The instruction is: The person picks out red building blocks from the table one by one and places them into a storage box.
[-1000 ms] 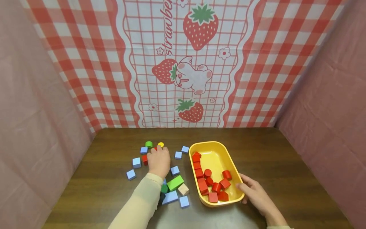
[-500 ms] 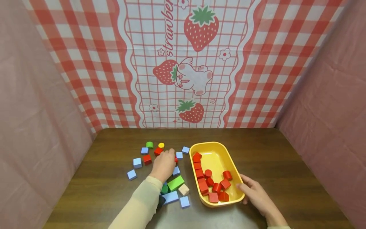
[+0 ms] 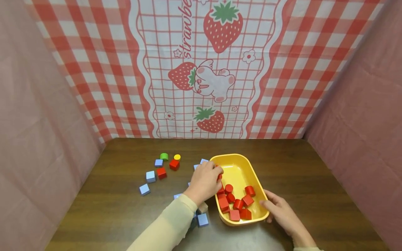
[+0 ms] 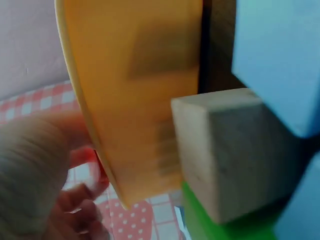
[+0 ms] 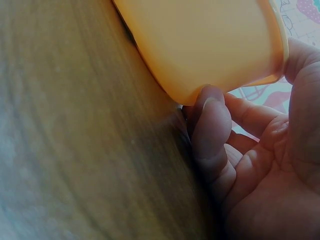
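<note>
The yellow plastic bin (image 3: pixel 235 171) stands on the table with several red blocks inside, along its left wall and near end. Over its left rim reaches my left hand (image 3: pixel 203 183), pinching a small red block (image 3: pixel 219 177) mostly hidden by the fingers. In the left wrist view that hand (image 4: pixel 32 175) is blurred beside the bin's outer wall (image 4: pixel 135 100). My right hand (image 3: pixel 280 212) grips the bin's near right corner, thumb over the rim. The right wrist view shows its curled fingers (image 5: pixel 212 125) against the bin's underside.
Two red blocks (image 3: pixel 174 165) lie on the left of the table among blue cubes (image 3: pixel 150 176), a green piece (image 3: pixel 164 157) and a yellow disc (image 3: pixel 177 157). A plain wooden cube (image 4: pixel 235 155) and a blue block (image 3: pixel 202 220) sit between left forearm and bin.
My left hand has picked up a red block among the loose blocks and moved right with it to the bin's left rim. The right hand has stayed on the bin.
</note>
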### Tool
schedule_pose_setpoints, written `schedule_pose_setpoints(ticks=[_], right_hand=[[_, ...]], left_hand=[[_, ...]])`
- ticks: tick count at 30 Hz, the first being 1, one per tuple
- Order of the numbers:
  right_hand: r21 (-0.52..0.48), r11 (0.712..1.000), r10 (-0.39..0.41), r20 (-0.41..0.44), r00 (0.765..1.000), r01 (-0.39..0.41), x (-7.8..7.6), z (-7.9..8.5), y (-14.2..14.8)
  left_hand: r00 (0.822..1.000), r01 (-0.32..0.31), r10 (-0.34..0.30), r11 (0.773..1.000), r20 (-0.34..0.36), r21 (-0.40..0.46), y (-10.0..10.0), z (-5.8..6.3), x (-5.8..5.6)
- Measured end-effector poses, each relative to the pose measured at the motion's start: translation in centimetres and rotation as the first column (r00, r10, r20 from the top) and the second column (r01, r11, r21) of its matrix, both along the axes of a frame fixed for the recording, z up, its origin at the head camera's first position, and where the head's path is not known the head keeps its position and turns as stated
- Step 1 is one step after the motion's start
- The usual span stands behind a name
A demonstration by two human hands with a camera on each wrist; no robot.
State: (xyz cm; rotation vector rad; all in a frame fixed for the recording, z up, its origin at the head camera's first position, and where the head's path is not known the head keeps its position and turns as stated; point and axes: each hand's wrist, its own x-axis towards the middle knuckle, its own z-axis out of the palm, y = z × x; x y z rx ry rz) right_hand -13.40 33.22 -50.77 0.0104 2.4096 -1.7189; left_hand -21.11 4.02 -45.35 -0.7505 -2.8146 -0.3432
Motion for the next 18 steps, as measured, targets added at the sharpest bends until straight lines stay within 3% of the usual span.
schedule_pose_setpoints(ticks=[4,6,9,12,15,18], right_hand=[[0.000,1.000,-0.004,0.003,1.000,0.004,0.0,-0.1,0.0],[-0.004,1.000,0.005,0.000,1.000,-0.005,0.0,-0.1,0.0],[-0.010,1.000,0.021,-0.006,1.000,-0.021,0.1,-0.1,-0.1],[-0.009,1.000,0.022,-0.017,1.000,-0.022,0.0,0.0,-0.1],[0.001,1.000,0.007,-0.024,1.000,-0.007,0.0,0.0,-0.1],[0.009,1.000,0.009,-0.019,1.000,-0.009,0.1,0.1,0.0]], left_hand=[[0.999,0.005,0.001,0.992,0.048,-0.130,0.6,-0.1,0.0],[0.997,0.002,0.008,0.990,0.071,-0.138,0.5,-0.3,0.0],[0.997,-0.024,0.028,0.998,0.066,-0.061,-0.3,-0.5,-0.2],[0.993,-0.118,0.117,0.991,0.006,0.066,-2.0,-0.6,-1.2],[0.957,-0.273,0.282,0.954,-0.062,0.119,-4.2,-1.0,-2.5],[0.913,-0.400,0.403,0.915,-0.064,0.048,-6.2,-1.7,-3.4]])
